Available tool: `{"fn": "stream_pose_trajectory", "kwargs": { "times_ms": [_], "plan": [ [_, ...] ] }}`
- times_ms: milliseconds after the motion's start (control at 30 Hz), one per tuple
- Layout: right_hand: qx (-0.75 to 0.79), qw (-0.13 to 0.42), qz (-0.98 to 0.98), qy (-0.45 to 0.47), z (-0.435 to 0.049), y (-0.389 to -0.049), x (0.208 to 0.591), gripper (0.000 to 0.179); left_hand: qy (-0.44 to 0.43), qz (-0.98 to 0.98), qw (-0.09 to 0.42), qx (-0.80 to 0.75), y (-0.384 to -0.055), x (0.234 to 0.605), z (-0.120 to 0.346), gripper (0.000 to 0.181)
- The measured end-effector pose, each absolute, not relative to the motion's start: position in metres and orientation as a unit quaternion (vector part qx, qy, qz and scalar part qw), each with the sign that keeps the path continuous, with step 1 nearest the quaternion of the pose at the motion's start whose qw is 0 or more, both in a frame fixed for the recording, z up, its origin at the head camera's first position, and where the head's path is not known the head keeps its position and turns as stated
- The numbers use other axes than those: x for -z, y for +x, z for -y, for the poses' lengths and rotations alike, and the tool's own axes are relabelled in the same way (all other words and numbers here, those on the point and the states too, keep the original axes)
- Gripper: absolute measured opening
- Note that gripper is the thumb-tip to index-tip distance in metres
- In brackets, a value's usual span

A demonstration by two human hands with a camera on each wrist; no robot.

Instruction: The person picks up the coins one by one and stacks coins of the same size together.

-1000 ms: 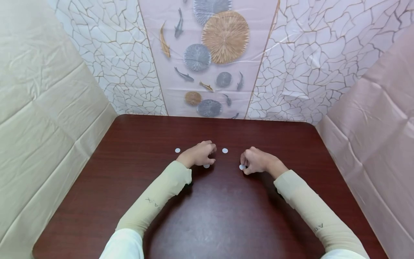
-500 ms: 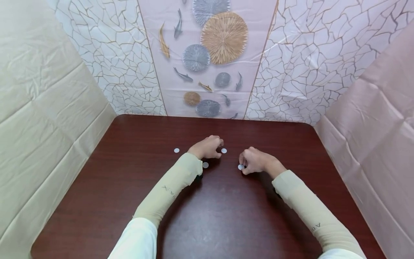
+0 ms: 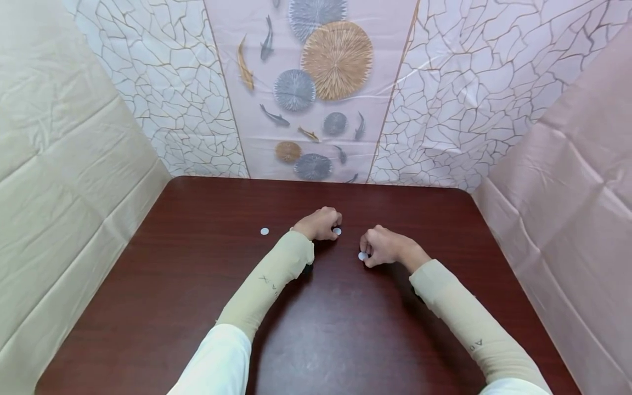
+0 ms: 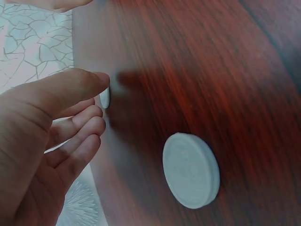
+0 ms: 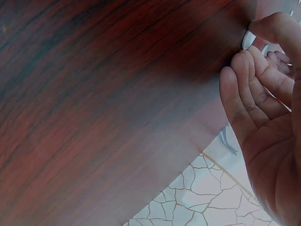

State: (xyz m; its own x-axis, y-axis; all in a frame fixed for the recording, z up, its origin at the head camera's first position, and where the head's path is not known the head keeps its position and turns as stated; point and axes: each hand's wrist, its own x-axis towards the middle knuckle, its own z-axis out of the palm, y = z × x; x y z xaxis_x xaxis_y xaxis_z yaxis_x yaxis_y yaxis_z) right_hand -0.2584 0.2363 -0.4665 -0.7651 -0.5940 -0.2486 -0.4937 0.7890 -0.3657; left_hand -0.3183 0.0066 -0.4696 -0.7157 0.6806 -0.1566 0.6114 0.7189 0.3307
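Observation:
In the head view my left hand (image 3: 321,222) is at a small white disc (image 3: 337,231), which sits between its thumb and curled finger. The left wrist view shows that disc (image 4: 105,99) edge-on by the thumb tip; the index finger is mostly hidden. Nearer that camera, a second round white disc (image 4: 190,170) lies on the table, apart from the hand; the sleeve covers it in the head view. My right hand (image 3: 386,246) pinches another white disc (image 3: 362,256) between thumb and index finger, low at the tabletop. Its other fingers are gently bent.
One more white disc (image 3: 264,231) lies on the dark red-brown table (image 3: 316,340), left of my left wrist. A patterned cloth (image 3: 316,109) hangs behind the table's far edge. Pale cloths flank both sides.
My left hand has moved right and slightly away, from above one disc to the disc beyond it, and its fingers have come around that one. The right hand keeps its disc in place.

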Motion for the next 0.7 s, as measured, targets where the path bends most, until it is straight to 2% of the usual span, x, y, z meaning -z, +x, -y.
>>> {"fn": "stream_pose_trajectory", "kwargs": {
  "times_ms": [233, 433, 700],
  "plan": [
    [0.145, 0.194, -0.927, -0.287, -0.2357, -0.2575, 0.4648, 0.014, 0.354, -0.916, 0.148, -0.116, -0.3216, 0.4689, -0.0088, 0.015],
    [0.140, 0.193, -0.928, -0.286, -0.2345, -0.2575, 0.4646, 0.014, 0.363, -0.914, 0.139, -0.112, -0.3238, 0.4698, -0.0088, 0.012],
    [0.132, 0.192, -0.931, -0.282, -0.2352, -0.2582, 0.4643, 0.013, 0.364, -0.913, 0.162, -0.090, -0.3264, 0.4655, -0.0131, 0.028]
  ]
}}
